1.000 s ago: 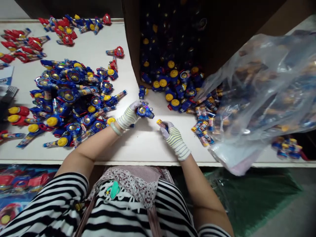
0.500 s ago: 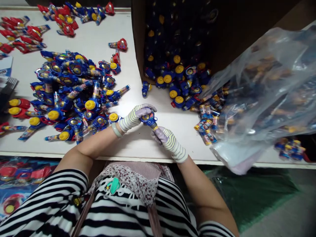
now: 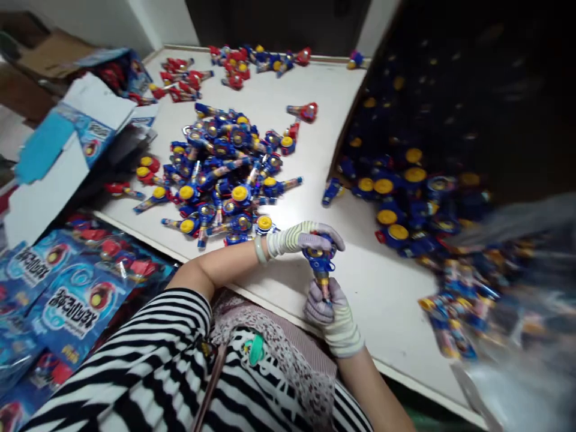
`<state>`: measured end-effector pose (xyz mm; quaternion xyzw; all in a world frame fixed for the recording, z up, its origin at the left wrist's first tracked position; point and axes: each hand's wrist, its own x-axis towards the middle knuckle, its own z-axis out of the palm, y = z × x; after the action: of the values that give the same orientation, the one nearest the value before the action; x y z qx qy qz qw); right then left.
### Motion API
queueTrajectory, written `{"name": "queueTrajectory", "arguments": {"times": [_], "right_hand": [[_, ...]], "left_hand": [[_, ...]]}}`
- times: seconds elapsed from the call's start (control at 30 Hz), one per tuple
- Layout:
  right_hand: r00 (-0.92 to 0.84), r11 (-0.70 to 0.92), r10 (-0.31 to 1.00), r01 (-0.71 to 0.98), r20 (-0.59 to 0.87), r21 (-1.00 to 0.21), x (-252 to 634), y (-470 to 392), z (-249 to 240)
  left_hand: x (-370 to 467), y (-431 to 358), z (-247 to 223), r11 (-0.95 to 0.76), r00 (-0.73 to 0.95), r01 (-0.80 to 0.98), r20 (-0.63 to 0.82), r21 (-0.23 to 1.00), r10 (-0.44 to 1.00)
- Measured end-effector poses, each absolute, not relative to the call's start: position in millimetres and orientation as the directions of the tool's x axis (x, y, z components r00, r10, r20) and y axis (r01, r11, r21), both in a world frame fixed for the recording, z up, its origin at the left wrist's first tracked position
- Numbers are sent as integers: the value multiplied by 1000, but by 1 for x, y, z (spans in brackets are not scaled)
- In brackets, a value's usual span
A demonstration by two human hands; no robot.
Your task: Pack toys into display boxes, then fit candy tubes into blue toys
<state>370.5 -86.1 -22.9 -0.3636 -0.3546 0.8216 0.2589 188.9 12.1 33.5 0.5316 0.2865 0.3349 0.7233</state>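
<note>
Between my gloved hands is a blue toy [image 3: 318, 261] with a round head and a printed tube for a handle. My left hand [image 3: 302, 238] is closed over the round head from above. Below it, my right hand [image 3: 333, 313] wraps its fingers round the tube. Both gloves are striped, with purple-grey fingers. Left of my hands lies a pile of blue toys [image 3: 220, 153] of the same sort, with tube handles and some yellow discs. Nearest to my left wrist is a toy with a yellow disc [image 3: 264, 224].
A dark open box [image 3: 360, 102] spills blue toy heads [image 3: 398, 233] onto the white table [image 3: 380, 327]. Printed tubes [image 3: 454, 300] and blurred clear plastic [image 3: 517, 384] lie right. Red toys [image 3: 189, 78] lie far left, near opened cartons [image 3: 85, 138]. Blue printed packages [image 3: 74, 309] sit below the table's left edge.
The view has swung left, bringing the cartons and packages into sight. Both hands keep hold of the toy, whose tube now points more directly toward my body.
</note>
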Motion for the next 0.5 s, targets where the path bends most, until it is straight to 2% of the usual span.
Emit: {"name": "queueTrajectory", "arguments": {"times": [0.03,0.1,0.17,0.2,0.27,0.33,0.4,0.47,0.5], "right_hand": [[-548,-564,730,-148,-408,-812,368,-81,-22],[-324,-375,876,13,-358,-927,366,-68,-15],[-161,-251,945,196,-284,-948,364,-58,-5],[-165,-257,941,213,-294,-943,363,-57,-1],[-317,-398,860,75,-400,-914,358,-62,3],[-561,-617,685,-108,-464,-780,347,-72,3],[-716,-757,546,-198,-436,-623,333,-80,-1],[-735,-769,532,-213,-420,-603,318,-79,-4],[-693,-722,582,-199,-426,-663,313,-75,-4]], "left_hand": [[185,15,35,184,578,-144,-69,972,813],[178,19,37,126,428,-57,-90,990,899],[173,20,35,109,302,-24,-96,994,949],[172,19,33,115,286,-52,-96,992,953],[169,14,29,150,352,-187,-76,971,933],[162,10,26,213,466,-333,-36,919,884],[151,6,26,260,531,-398,-10,880,847],[135,5,29,246,523,-370,-18,896,852],[127,5,32,212,495,-323,-26,922,868]]}}
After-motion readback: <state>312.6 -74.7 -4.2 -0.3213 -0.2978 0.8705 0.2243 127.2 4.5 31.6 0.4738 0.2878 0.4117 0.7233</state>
